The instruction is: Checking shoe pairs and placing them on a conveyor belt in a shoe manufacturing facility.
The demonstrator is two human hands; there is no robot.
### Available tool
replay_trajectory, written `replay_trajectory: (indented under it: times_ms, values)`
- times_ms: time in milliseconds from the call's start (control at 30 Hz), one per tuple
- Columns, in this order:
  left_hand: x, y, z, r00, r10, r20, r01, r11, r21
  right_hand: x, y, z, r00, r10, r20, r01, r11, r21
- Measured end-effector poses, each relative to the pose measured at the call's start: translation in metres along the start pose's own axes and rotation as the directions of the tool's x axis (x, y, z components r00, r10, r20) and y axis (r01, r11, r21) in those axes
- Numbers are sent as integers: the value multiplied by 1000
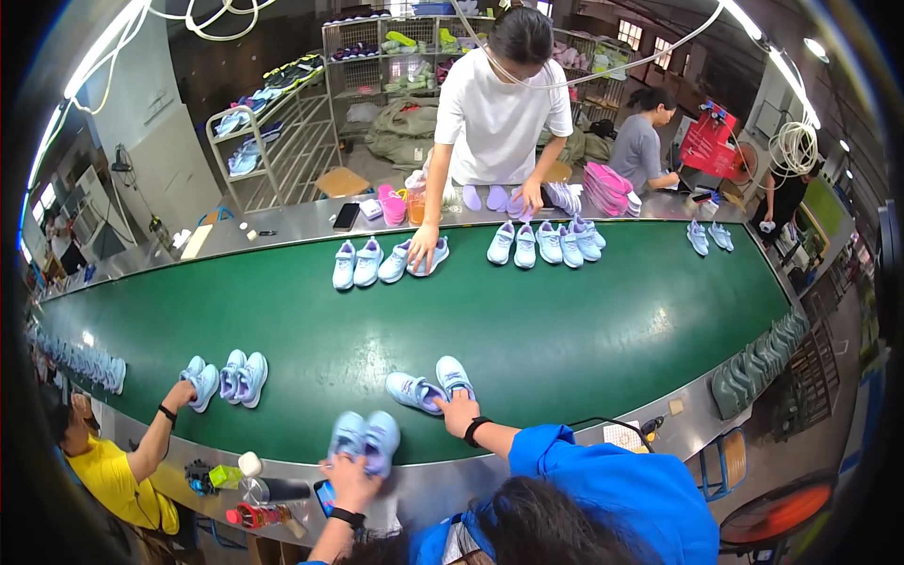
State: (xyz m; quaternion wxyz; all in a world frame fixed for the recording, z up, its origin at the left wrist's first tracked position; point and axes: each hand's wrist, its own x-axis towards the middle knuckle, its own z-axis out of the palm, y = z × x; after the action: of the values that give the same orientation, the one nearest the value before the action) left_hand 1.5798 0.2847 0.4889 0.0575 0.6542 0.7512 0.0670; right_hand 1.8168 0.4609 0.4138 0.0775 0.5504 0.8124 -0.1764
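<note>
My left hand grips a pair of light-blue sneakers by their heel ends, held side by side at the near edge of the green belt; the pair is slightly blurred. Farther right, my right hand has its fingers closed at the heels of two more light-blue sneakers, one upright shoe and one angled to the left. Those two rest on the belt with toes pointing away from me. The exact hold of the right fingertips is partly hidden. Black bands circle both wrists.
The green conveyor belt has a metal rim. Opposite, a person in white touches a shoe in a row of sneakers. At left, a yellow-shirted person handles sneakers. A phone, red-capped bottle and grey shoe-shaped pieces line the near rim.
</note>
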Motion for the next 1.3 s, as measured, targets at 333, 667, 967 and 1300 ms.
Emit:
replay_trajectory:
  times_ms: [333, 667, 967, 1300]
  values:
    - [105, -20, -39, 936, -294, -195, 304, 952, 23, 19, -7, -7, 955, -49, 292, 42, 999, 31]
    - [-28, 40, 162, 674, -200, 712, 696, 494, -521, -117, -23, -5, 658, -575, 486, 268, 782, 562]
    - [-43, 63, 159, 830, -236, 505, 550, 488, -678, -148, 36, 60, 998, 35, -60, 9, 788, 616]
    - [-75, 61, 102, 587, 9, 809, 800, -159, -579, -163, 35, 76, 892, -163, 421, -261, 575, 776]
